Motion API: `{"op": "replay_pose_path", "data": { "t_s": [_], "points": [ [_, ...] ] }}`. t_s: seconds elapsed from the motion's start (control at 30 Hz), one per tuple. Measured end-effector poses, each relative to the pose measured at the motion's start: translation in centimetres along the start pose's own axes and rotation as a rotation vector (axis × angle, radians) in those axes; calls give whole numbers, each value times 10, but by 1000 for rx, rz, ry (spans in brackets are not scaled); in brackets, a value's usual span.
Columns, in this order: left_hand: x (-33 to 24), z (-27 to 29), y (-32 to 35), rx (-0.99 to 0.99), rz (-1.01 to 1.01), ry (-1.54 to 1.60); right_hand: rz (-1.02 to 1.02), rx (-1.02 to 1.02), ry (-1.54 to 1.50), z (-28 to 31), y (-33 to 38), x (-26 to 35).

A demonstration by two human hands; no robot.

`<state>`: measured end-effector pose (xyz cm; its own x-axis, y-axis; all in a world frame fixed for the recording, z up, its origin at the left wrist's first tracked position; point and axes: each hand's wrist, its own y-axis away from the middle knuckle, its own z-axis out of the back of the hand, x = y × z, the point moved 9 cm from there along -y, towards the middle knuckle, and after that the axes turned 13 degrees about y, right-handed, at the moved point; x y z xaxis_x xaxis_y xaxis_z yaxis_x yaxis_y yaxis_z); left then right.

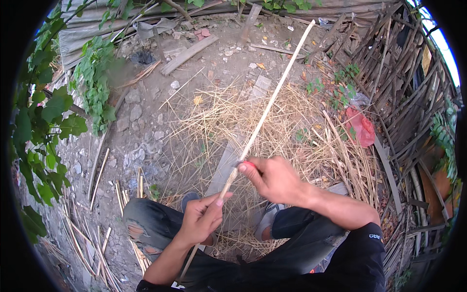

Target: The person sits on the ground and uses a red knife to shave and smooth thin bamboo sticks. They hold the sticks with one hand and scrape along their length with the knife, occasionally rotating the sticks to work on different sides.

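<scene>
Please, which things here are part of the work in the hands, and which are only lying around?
In the work:
- long bamboo strip, held by left hand
- red-handled knife in right hand
- straw-like shavings on the ground

Only lying around:
- grey plank
- red plastic bag
- stones
- green vine

Outdoor yard: dirt ground [146,121], bamboo shavings [292,131], stick fence [404,87]
</scene>
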<state>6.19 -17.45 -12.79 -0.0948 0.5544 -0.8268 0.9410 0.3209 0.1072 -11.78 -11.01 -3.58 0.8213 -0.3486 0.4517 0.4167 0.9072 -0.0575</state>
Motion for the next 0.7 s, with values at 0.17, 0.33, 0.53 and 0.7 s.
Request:
{"op": "replay_pose_path", "data": {
  "t_s": [0.17,0.33,0.53,0.7],
  "points": [
    [-4,0,3,23,65,48,73,359,-395,-37,3,4],
    [-2,1,2,58,24,34,-55,313,-796,-26,-5,-16],
    [-7,6,1,-63,-87,-201,-129,107,-529,-5,1,-4],
    [-8,6,2,-189,-163,-388,-52,27,-432,-14,3,-2]
  ]
}}
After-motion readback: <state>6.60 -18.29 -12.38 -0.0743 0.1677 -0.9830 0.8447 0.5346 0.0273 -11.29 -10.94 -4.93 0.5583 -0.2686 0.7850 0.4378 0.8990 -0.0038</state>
